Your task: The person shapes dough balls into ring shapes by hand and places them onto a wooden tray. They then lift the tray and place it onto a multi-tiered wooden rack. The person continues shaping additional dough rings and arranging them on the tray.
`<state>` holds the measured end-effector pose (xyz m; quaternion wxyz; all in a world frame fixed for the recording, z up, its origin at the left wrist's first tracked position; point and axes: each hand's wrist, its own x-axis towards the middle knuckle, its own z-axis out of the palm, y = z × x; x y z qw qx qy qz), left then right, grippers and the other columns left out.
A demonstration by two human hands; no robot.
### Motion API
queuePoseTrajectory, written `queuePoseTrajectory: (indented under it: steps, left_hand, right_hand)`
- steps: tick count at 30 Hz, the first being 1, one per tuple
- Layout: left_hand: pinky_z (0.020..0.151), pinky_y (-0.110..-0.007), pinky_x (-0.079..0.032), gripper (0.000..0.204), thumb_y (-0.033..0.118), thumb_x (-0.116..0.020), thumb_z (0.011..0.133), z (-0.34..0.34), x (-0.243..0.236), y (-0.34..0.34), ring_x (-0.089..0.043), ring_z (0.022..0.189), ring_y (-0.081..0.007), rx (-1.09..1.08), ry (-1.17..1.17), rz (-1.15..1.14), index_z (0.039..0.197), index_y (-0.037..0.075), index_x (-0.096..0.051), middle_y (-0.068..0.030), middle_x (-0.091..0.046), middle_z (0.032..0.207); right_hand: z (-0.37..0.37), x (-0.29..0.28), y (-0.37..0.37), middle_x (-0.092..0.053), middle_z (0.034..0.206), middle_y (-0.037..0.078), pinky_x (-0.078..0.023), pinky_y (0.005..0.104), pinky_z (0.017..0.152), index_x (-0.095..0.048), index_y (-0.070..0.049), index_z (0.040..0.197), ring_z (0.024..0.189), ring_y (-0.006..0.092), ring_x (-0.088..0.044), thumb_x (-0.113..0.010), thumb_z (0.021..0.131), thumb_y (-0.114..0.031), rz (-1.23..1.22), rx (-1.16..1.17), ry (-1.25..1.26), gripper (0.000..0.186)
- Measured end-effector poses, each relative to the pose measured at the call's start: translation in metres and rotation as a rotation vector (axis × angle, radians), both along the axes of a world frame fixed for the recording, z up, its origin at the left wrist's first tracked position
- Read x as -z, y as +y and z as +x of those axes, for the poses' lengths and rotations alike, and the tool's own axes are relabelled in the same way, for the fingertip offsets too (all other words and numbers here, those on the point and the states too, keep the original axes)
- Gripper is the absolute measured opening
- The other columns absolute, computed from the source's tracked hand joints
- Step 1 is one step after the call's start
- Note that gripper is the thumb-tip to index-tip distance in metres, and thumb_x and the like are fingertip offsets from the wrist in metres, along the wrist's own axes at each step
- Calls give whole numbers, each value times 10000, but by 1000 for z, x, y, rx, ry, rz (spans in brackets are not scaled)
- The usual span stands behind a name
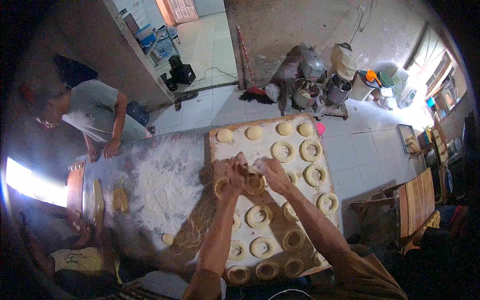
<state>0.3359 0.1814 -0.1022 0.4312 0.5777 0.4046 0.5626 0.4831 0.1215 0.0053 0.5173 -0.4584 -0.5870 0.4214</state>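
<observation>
head view looks straight down on a floured worktop (165, 185) with a wooden board (240, 137) lying on it, covered in dough. i see both of my hands meeting over the upper-left part of that board: the left hand (236, 172) and the right hand (270, 172) are closed together on one small piece of dough (254, 169), fingers curled narrow around it, pinching it between them. the piece sits right between the two hands, held just above the board, so neither hand is clearly nearer; it is too small and too covered to tell which way its long axis runs.

directly under the hands lies a dough ring (255, 185), touching or nearly touching the fingertips; i cannot tell which. more dough rings (260, 216) fill the board toward me and to the right, while round dough balls (254, 132) sit in a row along the far edge, away from the hands. one loose dough ball (168, 239) lies on the worktop off to my left, well apart from the board.

across the worktop a person in a grey shirt (92, 112) leans with both hands on the far-left end. beyond the board, on the tiled floor (215, 107), stand a mixer (306, 75) and metal bowls.
</observation>
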Motion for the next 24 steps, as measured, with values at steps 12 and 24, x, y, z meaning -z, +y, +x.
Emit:
queuePoseTrajectory:
  steps: [12,24]
  left_hand:
    - [767,-419,-461,207,172,-652,772,9,-79,36,-598,854,-349,-16,693,23,858,-14,-618,-193,-629,833]
    - [946,-512,-352,270,200,-651,781,-100,-84,-75,-481,1088,-357,-315,675,6,1019,79,-609,-158,-578,1028]
  right_hand:
    - [34,-23,-54,-598,880,225,-483,426,700,-193,78,1335,797,362,-601,-683,775,-230,-251,276,-653,805]
    - [25,-39,-182,-560,705,44,-475,272,560,-404,-28,1255,661,143,-555,-580,784,12,-450,282,-392,504]
